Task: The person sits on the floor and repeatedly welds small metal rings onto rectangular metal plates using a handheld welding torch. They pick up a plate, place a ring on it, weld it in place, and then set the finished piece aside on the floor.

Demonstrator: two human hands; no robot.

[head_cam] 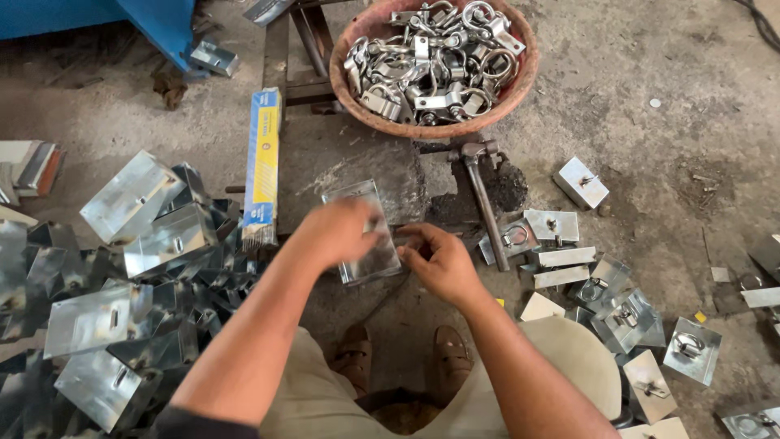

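Here, left hand (337, 232) curled around a bent metal plate (366, 236), right hand (439, 260) fingers pinching its edge

A reddish basin (520, 85) is holding metal ring fittings (431, 57). A hammer (485, 203) is lying below it. A blue-yellow box (263, 167), possibly of welding rods, is sitting left.

Both forearms are bare from the elbow down; no gloves, rings or wristbands are visible on the left hand (337, 232) or the right hand (443, 260). Below the hands, light khaki trousers (325, 402) cover the legs. Brown open-strap sandals (451, 354) are worn on both feet.
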